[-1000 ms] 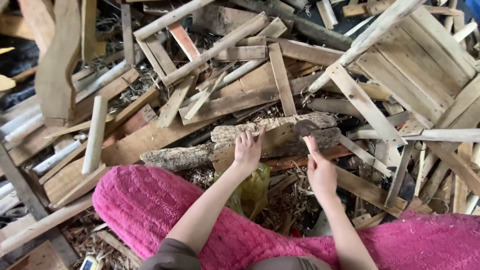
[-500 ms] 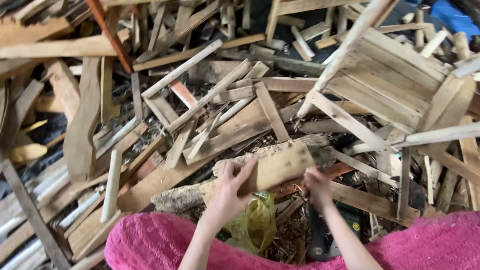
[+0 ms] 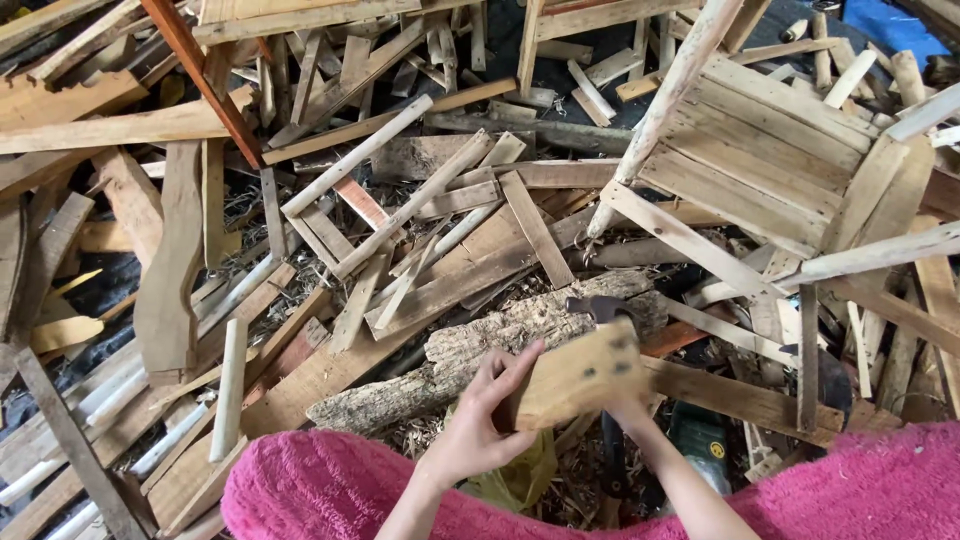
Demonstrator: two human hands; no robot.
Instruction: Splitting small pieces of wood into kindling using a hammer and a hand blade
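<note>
**Wood block lifted between both hands over the scrap pile**

Your left hand [image 3: 480, 415] is closed around the near-left end of a short, pale wood block [image 3: 575, 378], fingers curled over its top edge and thumb underneath. Your right hand [image 3: 628, 408] sits at the block's right end, mostly hidden behind the wood, so only a bit of it and the wrist show; it appears to grip the block from below, though you cannot see the fingers clearly. The block is tilted, its right end higher, and it carries a few dark holes on its face. It is held up off the pile, in the near middle of the scene.

Just beyond the block lies a rough, bark-covered log [image 3: 470, 365], running from near left up to the far right. A dark hammer head [image 3: 598, 308] shows right above the block's far edge, touching or just behind it; which one you cannot tell. Under your hands a yellow-green bag [image 3: 520, 480] pokes out among wood shavings, and a green and black tool [image 3: 700, 445] lies to the right of your right forearm.

A pink fuzzy cloth [image 3: 300, 490] covers your lap along the near edge. At far right stands a slatted wooden crate [image 3: 770, 160], tipped over loose planks and broken slats.
</note>
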